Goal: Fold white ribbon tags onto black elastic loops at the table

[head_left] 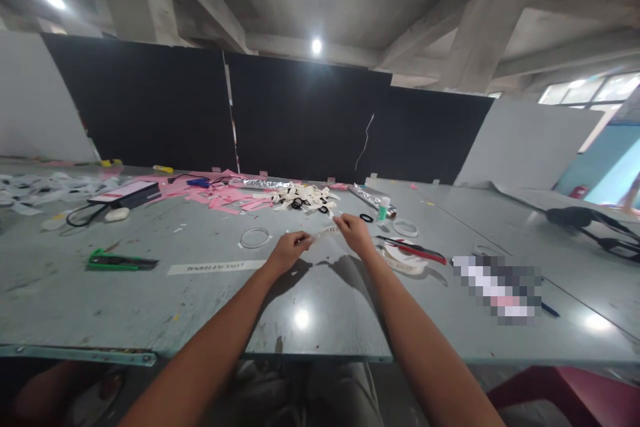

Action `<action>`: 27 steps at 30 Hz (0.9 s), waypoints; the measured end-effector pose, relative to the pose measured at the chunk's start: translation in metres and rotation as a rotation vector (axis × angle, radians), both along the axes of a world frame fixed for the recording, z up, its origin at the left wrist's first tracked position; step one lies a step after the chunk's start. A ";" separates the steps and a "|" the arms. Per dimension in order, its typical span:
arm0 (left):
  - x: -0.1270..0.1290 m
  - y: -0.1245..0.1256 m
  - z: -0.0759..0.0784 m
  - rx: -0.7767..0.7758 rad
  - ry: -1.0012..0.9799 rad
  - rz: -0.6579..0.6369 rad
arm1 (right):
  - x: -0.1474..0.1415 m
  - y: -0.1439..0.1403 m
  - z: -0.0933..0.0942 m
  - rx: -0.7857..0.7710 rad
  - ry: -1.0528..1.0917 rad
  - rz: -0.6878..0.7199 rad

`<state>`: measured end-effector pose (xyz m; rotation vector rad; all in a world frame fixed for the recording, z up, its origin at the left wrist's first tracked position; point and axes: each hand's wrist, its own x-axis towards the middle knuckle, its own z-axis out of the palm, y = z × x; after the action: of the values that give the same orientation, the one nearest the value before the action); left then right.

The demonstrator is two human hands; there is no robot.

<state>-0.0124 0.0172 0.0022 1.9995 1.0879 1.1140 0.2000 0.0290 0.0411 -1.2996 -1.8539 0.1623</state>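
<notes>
Both of my hands are raised a little over the table, with a short cream printed ribbon (327, 232) stretched between them. My left hand (290, 250) pinches one end, fingers closed. The other end is gripped between the closed fingers of my right hand (354, 233). To the left, a longer ribbon strip (215, 267) with upside-down lettering lies flat. Beyond my hands is a pile of cream ribbon loops (305, 198) with black rings among them. Right of my right hand, a red-and-black handled tool (417, 251) rests on a roll of printed ribbon (407, 266).
A green utility knife (120, 261) and a clear ring (254, 237) lie left. Right stand a small green-labelled bottle (383, 209) and a white ring (405, 228). Pink scraps (220, 197) and a dark box (125, 194) are behind. The table's front edge (320, 357) is near me.
</notes>
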 end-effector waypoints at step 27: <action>-0.038 0.001 0.023 -0.256 -0.320 -0.134 | -0.049 -0.002 -0.007 -0.436 0.485 0.594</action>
<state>-0.0506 0.0184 0.0252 1.6046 0.8679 1.1155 0.1514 0.0273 0.0339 -0.8253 -1.7630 1.1443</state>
